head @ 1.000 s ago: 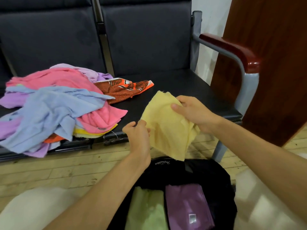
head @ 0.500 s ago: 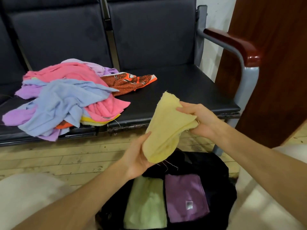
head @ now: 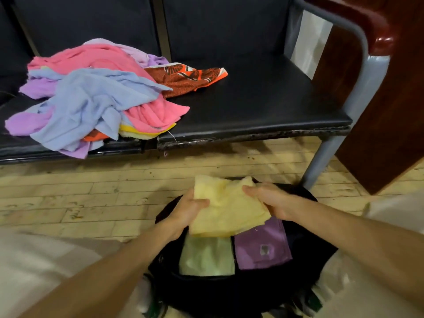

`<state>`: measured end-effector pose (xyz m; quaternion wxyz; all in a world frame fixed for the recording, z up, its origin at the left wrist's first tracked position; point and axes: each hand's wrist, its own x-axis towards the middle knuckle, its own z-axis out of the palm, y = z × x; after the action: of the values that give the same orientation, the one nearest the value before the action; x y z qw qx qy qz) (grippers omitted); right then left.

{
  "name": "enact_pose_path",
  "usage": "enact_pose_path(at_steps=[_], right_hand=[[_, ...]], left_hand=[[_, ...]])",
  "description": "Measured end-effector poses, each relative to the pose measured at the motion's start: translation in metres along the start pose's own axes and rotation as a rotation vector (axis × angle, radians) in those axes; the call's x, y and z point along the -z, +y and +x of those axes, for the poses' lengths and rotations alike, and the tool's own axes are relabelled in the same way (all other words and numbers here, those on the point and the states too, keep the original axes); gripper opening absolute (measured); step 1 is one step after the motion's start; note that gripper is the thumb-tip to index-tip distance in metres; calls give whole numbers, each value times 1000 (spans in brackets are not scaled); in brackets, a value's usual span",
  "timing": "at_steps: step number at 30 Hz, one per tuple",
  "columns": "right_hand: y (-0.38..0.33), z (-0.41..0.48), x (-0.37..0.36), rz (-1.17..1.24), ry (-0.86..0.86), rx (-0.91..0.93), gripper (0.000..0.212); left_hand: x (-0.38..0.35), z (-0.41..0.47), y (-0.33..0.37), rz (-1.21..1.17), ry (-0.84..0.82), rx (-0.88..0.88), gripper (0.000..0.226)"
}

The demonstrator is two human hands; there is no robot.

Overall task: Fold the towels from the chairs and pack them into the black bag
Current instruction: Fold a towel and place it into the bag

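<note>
A folded pale yellow towel [head: 227,210] is held flat just above the open black bag [head: 307,267] on the floor. My left hand [head: 188,210] grips its left edge and my right hand [head: 268,200] grips its right edge. Inside the bag lie a folded light green towel [head: 206,258] on the left and a folded purple towel [head: 261,246] on the right. A loose heap of towels [head: 91,95], pink, light blue, purple and yellow, rests on the left chair seat, with an orange-brown patterned cloth [head: 190,76] at its right side.
The black chair seats [head: 252,106] stand beyond the bag, with a grey metal leg [head: 321,161] and a red-brown armrest [head: 376,28] at the right. A dark wooden panel [head: 390,111] stands far right. Wooden floorboards [head: 80,196] lie between chairs and bag.
Both hands have carried the yellow towel down from chair height to just over the bag's opening, and it is now folded flatter. The view has tilted down.
</note>
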<state>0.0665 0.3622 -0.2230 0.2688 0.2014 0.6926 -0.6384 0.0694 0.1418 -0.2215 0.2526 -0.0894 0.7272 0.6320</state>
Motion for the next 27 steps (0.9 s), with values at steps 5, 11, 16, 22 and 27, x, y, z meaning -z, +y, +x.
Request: enact_pose_path(at_steps=[5,11,16,22,27], right_hand=[[60,43,-28,-251,31,42,41],[113,73,-58,-150,15,32,51],[146,91,-74,16,34,-71,52],[177,105,-88,-32,74,-183,56],[177,115,-87,-117,94,-223,57]], left_hand=[[3,21,-64,84,66,142,36],[18,41,-121,30,43,328,48],[22,70,-139,-32,116,404,43],[27,86,-159,334,143,367,50],[28,97,-163,477,170,376,52]])
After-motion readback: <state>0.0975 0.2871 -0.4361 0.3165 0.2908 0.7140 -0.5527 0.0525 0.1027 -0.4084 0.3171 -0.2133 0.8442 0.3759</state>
